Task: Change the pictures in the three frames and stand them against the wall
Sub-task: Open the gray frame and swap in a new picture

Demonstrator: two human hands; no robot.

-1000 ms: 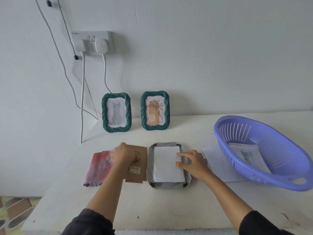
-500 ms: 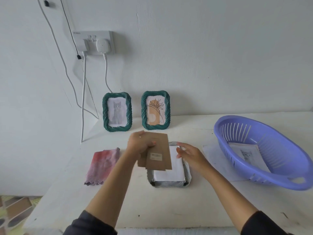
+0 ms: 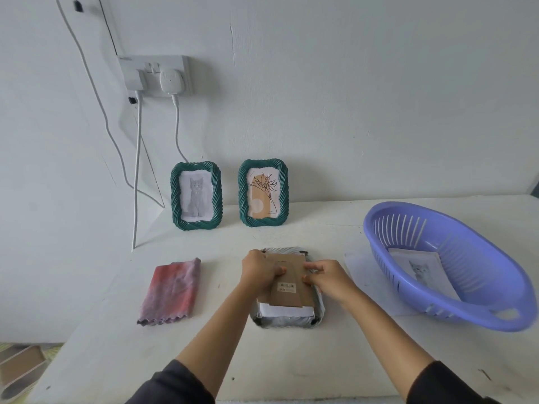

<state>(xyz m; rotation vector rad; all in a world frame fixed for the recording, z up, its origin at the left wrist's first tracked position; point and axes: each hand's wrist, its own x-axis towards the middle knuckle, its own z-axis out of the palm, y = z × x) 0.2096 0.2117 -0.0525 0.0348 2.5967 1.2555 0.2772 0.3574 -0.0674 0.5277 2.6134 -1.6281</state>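
A third frame lies face down on the white table, with a white picture sheet showing in its back. Over it sits the brown cardboard backing board. My left hand grips the board's left edge and my right hand pinches its right edge. Two green twisted frames stand against the wall: one with a grey cat picture, one with a flower drawing.
A folded pink-purple cloth lies left of the frame. A purple slotted basket at the right holds cat pictures and rests on a white sheet. Cables hang from a wall socket at the back left.
My left hand picked the cardboard backing up from the table beside the frame and carried it right, over the frame. My right hand left the white sheet and took the board's right edge.
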